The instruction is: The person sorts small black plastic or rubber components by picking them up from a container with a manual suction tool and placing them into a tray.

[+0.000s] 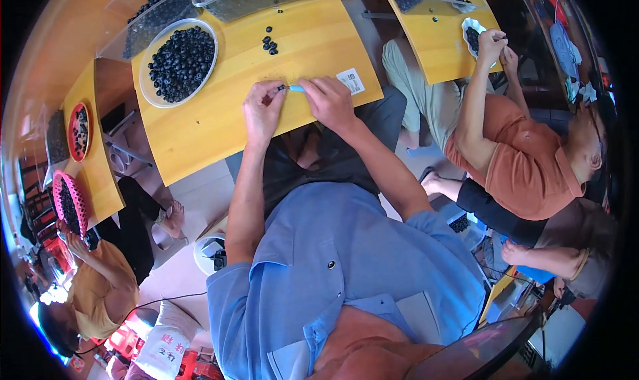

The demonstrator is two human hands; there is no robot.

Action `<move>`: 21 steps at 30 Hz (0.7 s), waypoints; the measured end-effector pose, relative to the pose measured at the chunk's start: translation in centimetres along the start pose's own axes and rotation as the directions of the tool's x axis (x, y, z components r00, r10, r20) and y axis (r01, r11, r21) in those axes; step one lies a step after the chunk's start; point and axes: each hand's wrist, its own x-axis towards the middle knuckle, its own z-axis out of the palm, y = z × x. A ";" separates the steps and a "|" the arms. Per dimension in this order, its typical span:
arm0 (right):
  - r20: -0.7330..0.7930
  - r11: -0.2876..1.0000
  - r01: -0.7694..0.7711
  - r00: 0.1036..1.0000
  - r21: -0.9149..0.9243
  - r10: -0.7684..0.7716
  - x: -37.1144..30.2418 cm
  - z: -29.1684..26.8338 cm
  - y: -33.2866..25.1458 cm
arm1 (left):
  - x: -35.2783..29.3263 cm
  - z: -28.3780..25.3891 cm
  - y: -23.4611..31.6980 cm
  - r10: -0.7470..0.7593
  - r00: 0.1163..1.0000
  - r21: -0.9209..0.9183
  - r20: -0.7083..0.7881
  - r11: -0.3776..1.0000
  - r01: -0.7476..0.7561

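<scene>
Over the near edge of a yellow wooden table (193, 137), my left hand (261, 110) pinches a blueberry (281, 87) between thumb and fingers. My right hand (331, 105) grips a small light-blue tool (296, 88), its tip touching or almost touching the berry. The tool's exact kind is hidden by my fingers. Beyond my hands lie several loose blueberries (269, 45). To the left stands a round, pale bowl (149, 94) of blueberries. A white printed label (351, 81) lies flat just right of my right hand.
Clear plastic bins (259, 4) of blueberries stand along the far edge. At right, a co-worker (526, 154) handles something small by a white scalloped dish (467, 24). At left, another person (106, 280) sits by a pink basket (81, 203) and a red bowl (72, 135).
</scene>
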 end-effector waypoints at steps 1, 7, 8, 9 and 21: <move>0.002 1.000 -0.007 1.000 -0.002 0.007 0.1 -0.1 -0.1 | 0.0 -0.1 -0.1 -0.003 1.000 -0.001 0.006 1.000 0.003; 0.041 0.993 0.047 0.998 -0.111 -0.043 0.0 0.0 -0.1 | 0.1 0.2 0.0 -0.081 0.997 -0.072 0.012 0.994 0.082; 0.026 0.993 0.048 0.999 -0.112 -0.045 0.0 0.0 -0.1 | 0.1 0.3 0.1 -0.081 0.996 -0.114 0.023 0.990 0.083; 0.012 0.992 0.048 0.999 -0.113 -0.047 0.0 0.0 -0.1 | 0.2 0.3 0.3 -0.081 0.996 -0.156 0.033 0.984 0.086; 0.027 0.989 0.052 0.998 -0.137 -0.049 -0.1 0.0 -0.1 | 0.1 -0.3 1.6 -0.099 0.993 -0.082 0.069 0.991 0.105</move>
